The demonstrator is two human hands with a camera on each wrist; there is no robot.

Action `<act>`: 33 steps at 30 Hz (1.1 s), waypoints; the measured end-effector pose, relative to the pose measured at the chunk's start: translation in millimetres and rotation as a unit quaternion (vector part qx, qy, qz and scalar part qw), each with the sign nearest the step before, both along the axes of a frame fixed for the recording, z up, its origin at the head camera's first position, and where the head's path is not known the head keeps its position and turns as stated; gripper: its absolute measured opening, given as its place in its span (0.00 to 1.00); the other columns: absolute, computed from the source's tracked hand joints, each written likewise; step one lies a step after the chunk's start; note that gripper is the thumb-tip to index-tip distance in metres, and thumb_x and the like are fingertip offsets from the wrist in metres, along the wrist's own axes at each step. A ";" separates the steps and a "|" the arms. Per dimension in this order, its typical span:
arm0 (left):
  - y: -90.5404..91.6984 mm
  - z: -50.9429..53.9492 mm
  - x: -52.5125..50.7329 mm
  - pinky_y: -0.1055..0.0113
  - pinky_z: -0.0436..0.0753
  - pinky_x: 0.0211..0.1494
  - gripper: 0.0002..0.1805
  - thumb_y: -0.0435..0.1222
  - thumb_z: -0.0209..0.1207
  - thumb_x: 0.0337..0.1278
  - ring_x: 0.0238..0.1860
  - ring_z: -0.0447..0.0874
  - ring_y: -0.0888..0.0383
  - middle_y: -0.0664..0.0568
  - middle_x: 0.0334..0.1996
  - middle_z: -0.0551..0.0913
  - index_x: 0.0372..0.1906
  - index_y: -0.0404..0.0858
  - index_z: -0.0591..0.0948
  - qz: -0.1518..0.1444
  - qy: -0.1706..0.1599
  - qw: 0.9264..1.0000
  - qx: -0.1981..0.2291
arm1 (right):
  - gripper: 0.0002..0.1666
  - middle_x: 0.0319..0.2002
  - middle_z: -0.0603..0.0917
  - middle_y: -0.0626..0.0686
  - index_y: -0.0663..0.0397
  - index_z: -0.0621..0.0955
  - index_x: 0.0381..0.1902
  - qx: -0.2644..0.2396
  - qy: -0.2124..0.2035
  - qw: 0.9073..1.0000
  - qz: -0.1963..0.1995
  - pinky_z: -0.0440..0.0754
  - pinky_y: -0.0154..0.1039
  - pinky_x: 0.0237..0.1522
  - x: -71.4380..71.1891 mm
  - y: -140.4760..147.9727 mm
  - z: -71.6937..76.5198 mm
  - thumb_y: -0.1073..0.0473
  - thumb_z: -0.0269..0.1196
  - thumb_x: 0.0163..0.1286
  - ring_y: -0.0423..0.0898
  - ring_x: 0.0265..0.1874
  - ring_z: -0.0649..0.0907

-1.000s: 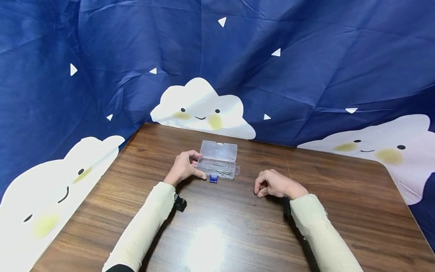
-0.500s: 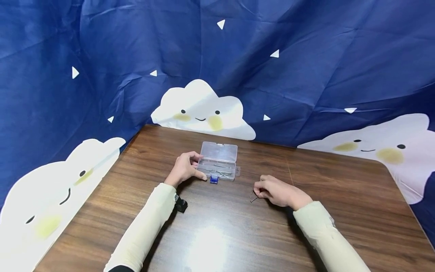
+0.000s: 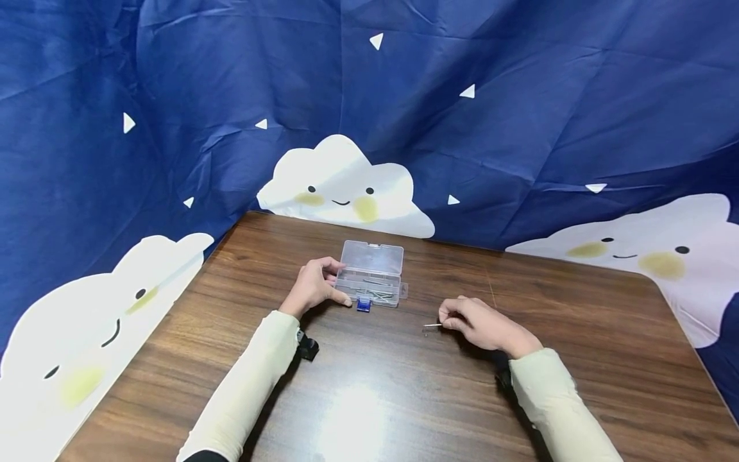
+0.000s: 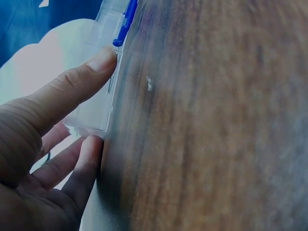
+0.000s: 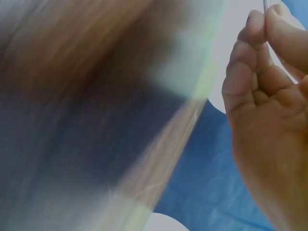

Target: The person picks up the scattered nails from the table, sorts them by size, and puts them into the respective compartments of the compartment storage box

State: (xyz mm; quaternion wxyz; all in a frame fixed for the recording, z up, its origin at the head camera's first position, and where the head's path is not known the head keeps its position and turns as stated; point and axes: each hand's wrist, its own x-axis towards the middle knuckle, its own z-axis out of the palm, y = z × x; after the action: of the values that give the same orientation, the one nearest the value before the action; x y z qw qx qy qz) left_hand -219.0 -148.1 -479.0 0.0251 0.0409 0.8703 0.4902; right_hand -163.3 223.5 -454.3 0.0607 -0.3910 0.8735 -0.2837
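Observation:
A small clear plastic box [image 3: 349, 292] stands on the table with its lid [image 3: 372, 258] raised at the back and a blue latch [image 3: 363, 305] at its front. Several thin metal nails [image 3: 378, 294] lie inside it. My left hand [image 3: 313, 287] holds the box's left end, with the thumb [image 4: 79, 86] along the front wall and the fingers round the end. To the right of the box, my right hand [image 3: 476, 324] pinches a thin metal nail [image 3: 432, 325] between thumb and fingertips. The nail sticks out to the left, roughly level. In the right wrist view only a bit of its shaft [image 5: 265, 6] shows.
Under both hands is a brown wood-grain table [image 3: 277, 398] with a bright glare patch near the front. A clear tab [image 3: 404, 290] juts from the box's right end. Behind the table hangs a blue cloth [image 3: 519, 128] with white clouds.
My right hand has shifted slightly right and turned. The nail has swung from pointing down towards me to pointing left. My left hand and the box have stayed in place.

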 end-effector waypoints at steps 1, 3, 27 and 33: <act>0.0 -0.2 0.2 0.65 0.80 0.41 0.44 0.32 0.88 0.05 0.36 0.81 0.56 0.51 0.33 0.84 0.49 0.44 0.87 0.000 0.000 1.000 0.000 | 0.09 0.27 0.76 0.40 0.48 0.77 0.31 -0.013 -0.021 1.000 -0.009 0.72 0.36 0.38 -0.2 1.2 0.5 0.65 0.63 0.72 0.37 0.30 0.73; -0.2 -0.3 1.0 0.65 0.79 0.41 0.44 0.32 0.88 0.05 0.36 0.81 0.56 0.51 0.33 0.84 0.49 0.44 0.87 0.000 0.000 1.000 -0.001 | 0.06 0.29 0.80 0.44 0.50 0.80 0.34 -0.041 -0.064 0.997 -0.024 0.75 0.35 0.36 -0.5 3.1 1.5 0.64 0.63 0.72 0.38 0.30 0.76; 0.2 0.3 1.1 0.64 0.81 0.40 0.45 0.32 0.88 0.05 0.37 0.82 0.55 0.50 0.34 0.85 0.50 0.42 0.86 -0.006 -0.002 1.000 0.006 | 0.08 0.30 0.86 0.56 0.64 0.86 0.38 -0.109 -0.167 0.975 -0.101 0.84 0.42 0.31 -10.0 -11.6 2.9 0.70 0.59 0.74 0.52 0.29 0.83; -0.5 0.3 0.1 0.64 0.80 0.40 0.44 0.32 0.88 0.05 0.37 0.82 0.55 0.50 0.33 0.85 0.49 0.43 0.87 -0.006 0.001 1.000 0.003 | 0.08 0.31 0.86 0.57 0.65 0.86 0.39 -0.122 -0.157 0.975 -0.099 0.84 0.39 0.32 -15.0 -16.5 4.0 0.69 0.59 0.74 0.52 0.30 0.84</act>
State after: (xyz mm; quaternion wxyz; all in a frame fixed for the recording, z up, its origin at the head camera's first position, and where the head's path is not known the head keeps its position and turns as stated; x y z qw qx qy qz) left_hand -218.8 -148.6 -478.7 0.0275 0.0464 0.8685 0.4928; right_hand -178.2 207.0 -450.3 0.1203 -0.2576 0.8464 -0.4503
